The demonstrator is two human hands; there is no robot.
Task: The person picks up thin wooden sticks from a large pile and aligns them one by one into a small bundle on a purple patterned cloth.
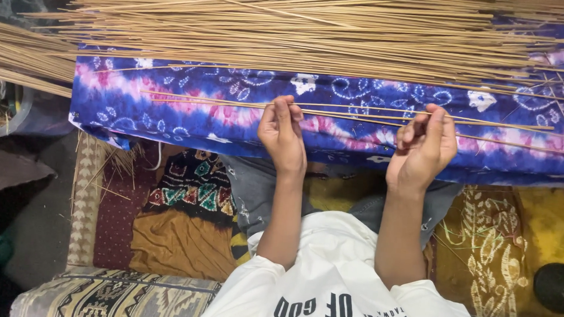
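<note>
A few thin pale bamboo sticks (pixel 361 112) lie crosswise over a blue and pink tie-dye cloth (pixel 187 118). My left hand (pixel 283 136) pinches them near their middle, fingers closed around them. My right hand (pixel 425 147) grips the same sticks further right, thumb and fingers curled on them. Both hands rest on the cloth's near edge, about a hand's width apart. The sticks reach well past each hand, to left and right.
A big heap of the same sticks (pixel 289 27) covers the far side of the cloth, with another bundle (pixel 17 58) at the left. Patterned fabrics (pixel 190 186) and a yellow mat (pixel 496 240) lie below. A black round object (pixel 558 287) sits at bottom right.
</note>
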